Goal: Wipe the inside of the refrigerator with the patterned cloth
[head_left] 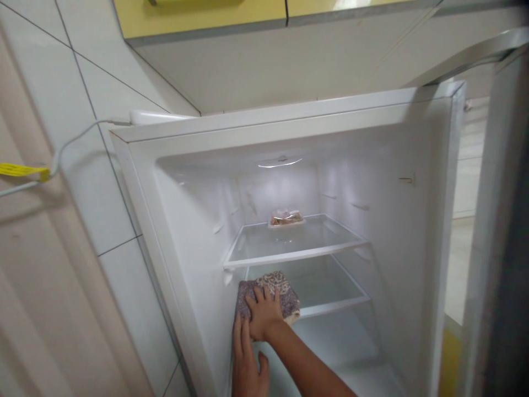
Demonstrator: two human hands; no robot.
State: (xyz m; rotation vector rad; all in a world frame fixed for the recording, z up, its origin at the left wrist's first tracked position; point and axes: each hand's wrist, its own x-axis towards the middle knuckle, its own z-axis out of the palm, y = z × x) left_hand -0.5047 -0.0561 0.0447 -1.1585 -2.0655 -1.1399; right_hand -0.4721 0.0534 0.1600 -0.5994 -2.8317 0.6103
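Note:
A folded patterned cloth (285,292), greyish purple with a cream swirl design, lies toward the left of the lower glass shelf (326,281) inside an open fridge. Flat on top of the cloth rests my right hand (264,315), its fingers spread. My left hand (248,358) is just below and to the left, fingers stretched up to the cloth's near left edge and thumb apart. Part of the shelf's front edge is hidden by the hands and cloth.
Higher up, another glass shelf (264,248) carries a wrapped food tray (286,219) at the back. The fridge's left wall (194,248) is close to my hands. At right stands the open door (504,231); yellow cabinets (206,16) hang overhead.

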